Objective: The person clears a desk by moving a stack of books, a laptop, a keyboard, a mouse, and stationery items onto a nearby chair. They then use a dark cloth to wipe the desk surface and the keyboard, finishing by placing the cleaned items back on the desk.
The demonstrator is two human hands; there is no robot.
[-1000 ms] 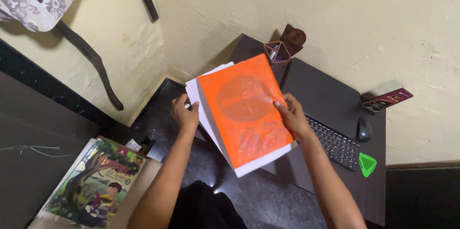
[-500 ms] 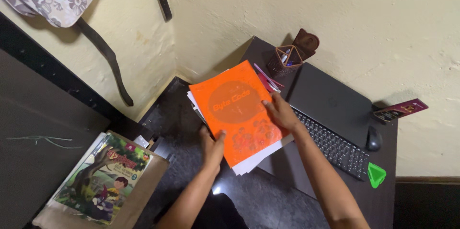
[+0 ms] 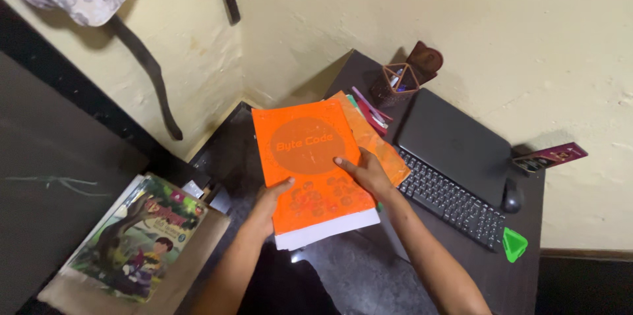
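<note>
Gripped w/ both hands — left hand (image 3: 269, 204) under, right hand (image 3: 364, 173) clamped on top — thick orange paperback book (image 3: 308, 160), steadied clear of dark desk (image 3: 508, 275).

Dim, warm indoor light; soft shadows on the wall (image 3: 461, 18); slight blur; dark lower corners.

Glossy orange paper book (image 3: 308, 163) — matt black laptop (image 3: 455, 143), rough plaster wall (image 3: 461, 18).
</note>
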